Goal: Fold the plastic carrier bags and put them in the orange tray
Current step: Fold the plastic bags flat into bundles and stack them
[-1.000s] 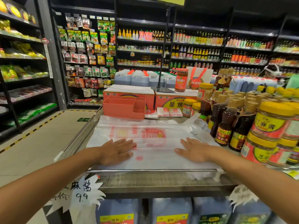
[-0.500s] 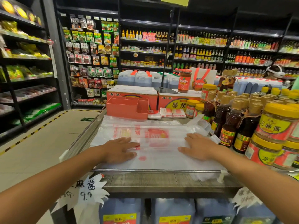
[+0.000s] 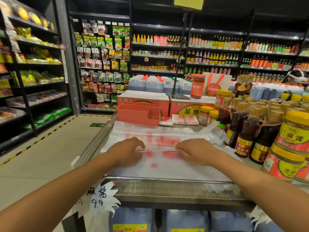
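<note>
A white translucent plastic carrier bag (image 3: 167,168) with red print lies spread flat on the display table, on top of other bags. My left hand (image 3: 127,152) and my right hand (image 3: 198,152) sit on its middle, fingers curled down and pinching a raised crease of the bag that runs between them. The orange tray (image 3: 138,113), with dividers inside, stands at the back left of the table. Three small folded bags (image 3: 184,119) lie on the table just right of the tray.
Dark sauce bottles (image 3: 244,136) and yellow-lidded jars (image 3: 292,131) crowd the right side, close to my right forearm. Orange cartons (image 3: 189,109) stand behind the tray. A metal rail (image 3: 167,179) edges the table front. A paper price tag (image 3: 100,196) hangs below it.
Both hands moved inward toward each other. Their fingers went from lying flat on the bag to curling and pinching up a crease in it.
</note>
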{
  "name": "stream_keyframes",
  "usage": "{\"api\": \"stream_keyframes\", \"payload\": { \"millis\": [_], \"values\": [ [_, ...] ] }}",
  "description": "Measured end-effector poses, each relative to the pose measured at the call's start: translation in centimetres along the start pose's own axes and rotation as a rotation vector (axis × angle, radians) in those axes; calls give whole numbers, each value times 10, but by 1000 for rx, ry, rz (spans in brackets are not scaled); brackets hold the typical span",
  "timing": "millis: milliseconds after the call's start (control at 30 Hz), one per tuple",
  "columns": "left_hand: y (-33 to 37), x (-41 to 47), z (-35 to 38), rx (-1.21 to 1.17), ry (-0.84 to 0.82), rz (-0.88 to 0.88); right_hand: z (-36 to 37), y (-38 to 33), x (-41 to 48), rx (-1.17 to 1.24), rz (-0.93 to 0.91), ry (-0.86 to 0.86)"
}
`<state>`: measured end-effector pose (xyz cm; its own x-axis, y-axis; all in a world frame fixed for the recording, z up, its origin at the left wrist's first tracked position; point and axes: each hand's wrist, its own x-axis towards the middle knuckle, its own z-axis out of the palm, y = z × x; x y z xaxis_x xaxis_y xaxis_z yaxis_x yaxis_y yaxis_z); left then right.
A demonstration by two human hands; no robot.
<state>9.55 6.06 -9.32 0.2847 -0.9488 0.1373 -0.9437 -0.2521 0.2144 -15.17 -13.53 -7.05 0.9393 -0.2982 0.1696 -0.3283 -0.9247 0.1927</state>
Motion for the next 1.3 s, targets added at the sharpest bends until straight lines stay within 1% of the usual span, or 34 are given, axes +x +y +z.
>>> {"api": "stream_keyframes", "payload": {
  "millis": [167, 267, 400, 500, 800, 933, 1133, 1233, 1300],
  "values": [
    [2, -6, -12, 13, 119, 13, -13, -1, -12, 36, -2, 25],
    [4, -13, -21, -9, 130, 7, -19, -2, -17, 34, -13, 18],
    [9, -15, -39, 35, 149, 2, -33, -2, -13, 173, 38, 44],
    [10, -11, -48, 74, 177, -19, -38, 0, -4, 217, 64, 80],
    [2, 16, -32, 216, 281, -44, -26, 9, 34, 218, 147, 64],
    [-2, 25, -21, 206, 247, -50, -18, 10, 49, 213, 176, 21],
    [-3, 29, -3, 142, 110, -22, -1, 8, 61, 205, 193, -40],
    [0, 26, 3, 121, 58, 2, 8, -1, 61, 208, 130, -15],
    [2, 25, 7, 120, 2, 11, 13, -14, 58, 274, 54, -40]
  ]
}}
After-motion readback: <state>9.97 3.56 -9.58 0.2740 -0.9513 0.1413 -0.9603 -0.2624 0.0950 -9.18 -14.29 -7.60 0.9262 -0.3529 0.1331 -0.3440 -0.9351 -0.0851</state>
